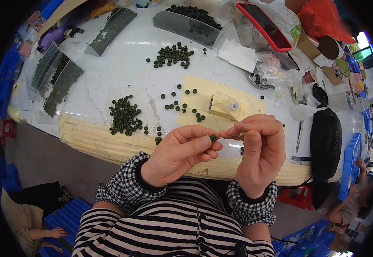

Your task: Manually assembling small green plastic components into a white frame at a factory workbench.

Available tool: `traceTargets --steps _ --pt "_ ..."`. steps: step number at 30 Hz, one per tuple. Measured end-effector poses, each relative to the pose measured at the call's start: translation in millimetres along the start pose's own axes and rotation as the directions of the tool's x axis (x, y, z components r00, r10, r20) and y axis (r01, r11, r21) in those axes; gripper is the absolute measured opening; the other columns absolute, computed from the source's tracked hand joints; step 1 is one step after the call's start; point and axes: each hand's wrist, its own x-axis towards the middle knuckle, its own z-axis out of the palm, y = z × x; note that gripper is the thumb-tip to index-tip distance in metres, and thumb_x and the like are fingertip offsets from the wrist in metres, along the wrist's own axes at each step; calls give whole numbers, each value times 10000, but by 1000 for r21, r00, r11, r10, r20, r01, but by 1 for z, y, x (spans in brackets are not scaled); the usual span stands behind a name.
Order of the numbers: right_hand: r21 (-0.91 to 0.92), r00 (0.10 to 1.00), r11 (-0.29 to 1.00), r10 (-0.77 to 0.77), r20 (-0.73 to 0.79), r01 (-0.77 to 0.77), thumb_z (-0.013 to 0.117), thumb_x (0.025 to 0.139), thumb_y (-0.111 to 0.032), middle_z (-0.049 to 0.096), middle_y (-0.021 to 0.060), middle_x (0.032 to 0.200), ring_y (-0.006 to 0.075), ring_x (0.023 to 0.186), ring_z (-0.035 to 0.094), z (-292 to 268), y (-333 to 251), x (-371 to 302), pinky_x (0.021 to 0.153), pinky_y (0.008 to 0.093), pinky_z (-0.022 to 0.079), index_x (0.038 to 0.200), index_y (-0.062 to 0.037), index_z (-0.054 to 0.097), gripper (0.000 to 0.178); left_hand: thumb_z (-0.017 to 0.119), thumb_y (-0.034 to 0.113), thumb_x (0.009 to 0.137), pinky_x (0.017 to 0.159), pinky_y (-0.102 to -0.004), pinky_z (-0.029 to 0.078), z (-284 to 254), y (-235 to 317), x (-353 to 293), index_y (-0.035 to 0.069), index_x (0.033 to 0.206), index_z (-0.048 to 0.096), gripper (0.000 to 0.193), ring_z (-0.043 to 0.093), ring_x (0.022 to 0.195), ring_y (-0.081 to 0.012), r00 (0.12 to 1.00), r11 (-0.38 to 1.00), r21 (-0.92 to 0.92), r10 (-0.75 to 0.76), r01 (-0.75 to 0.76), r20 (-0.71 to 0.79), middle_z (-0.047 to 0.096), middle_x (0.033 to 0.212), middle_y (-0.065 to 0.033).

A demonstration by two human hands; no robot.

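My left hand [176, 152] pinches a small dark green round piece [213, 138] between thumb and fingertips. From the right, my right hand [261, 152] grips a thin needle-like tool [229, 136], whose tip meets the green piece; its handle is mostly covered by the fingers. Just beyond both hands, a yellowish block-shaped holder [224, 107] with a white nozzle sits on a yellow sheet [195, 85]. Loose green pieces [185, 106] lie scattered left of the holder. A heap of dark green pieces [124, 115] rests further left, and another green heap [172, 56] lies beyond.
Clear bins of green parts [190, 25] stand at the back, with more clear bins [62, 81] at left. A red-cased phone [264, 26] leans at back right. A black mesh-covered object [325, 141] is at right. Tape-covered padding [96, 139] lines the near edge. Other people are nearby.
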Motion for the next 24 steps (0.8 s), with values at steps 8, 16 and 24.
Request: traceTargets --steps 8,16,24 --pt "53 1000 999 2 -14 -1 533 977 -27 566 127 999 166 834 642 -1 3 -3 758 271 544 1016 46 546 84 557 84 988 824 -240 567 -1 1 -1 -1 1210 604 243 678 940 -162 1000 1000 -17 -8 9 11 683 1085 -136" --pt "124 992 992 16 -125 0 552 972 -40 573 124 987 161 835 631 -1 3 -2 749 266 539 1007 46 550 93 572 77 980 814 -241 566 1 1 0 -8 1175 626 220 683 918 -158 999 997 64 53 -53 -1 687 1073 -132" --pt "-676 946 723 -302 -122 144 709 846 -34 618 86 822 228 767 597 -19 22 20 684 306 474 867 -5 650 68 728 -50 819 708 -241 543 18 0 -4 -36 1004 705 187 687 768 -170 779 283 871 606 -402 162 718 906 -126"
